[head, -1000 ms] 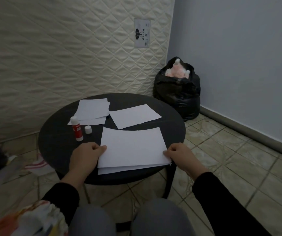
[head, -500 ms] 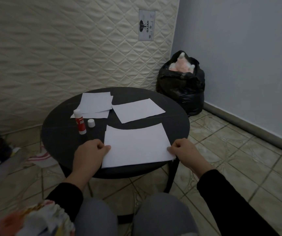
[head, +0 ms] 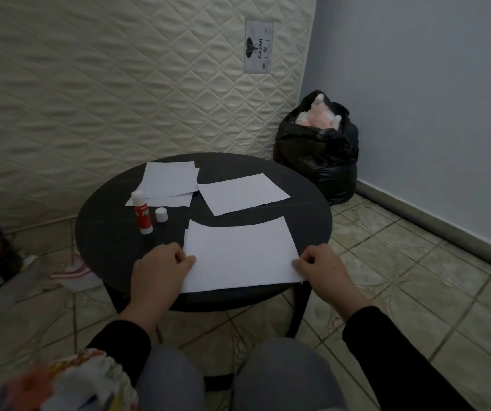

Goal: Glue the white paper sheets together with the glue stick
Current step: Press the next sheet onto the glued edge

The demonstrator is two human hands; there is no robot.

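I hold my left hand [head: 161, 269] curled, fingers pinching the left edge of the near white sheet [head: 240, 255], and my right hand [head: 321, 269] curled likewise, pinching its right edge; the sheet lies flat at the near rim of the round black table [head: 105, 232]. To the left I list the uncapped glue stick [head: 142, 213] standing upright, its white cap [head: 161, 215] just beside it. Farther off lie one single sheet [head: 242, 192] and a small overlapping stack [head: 167, 183] at the far left.
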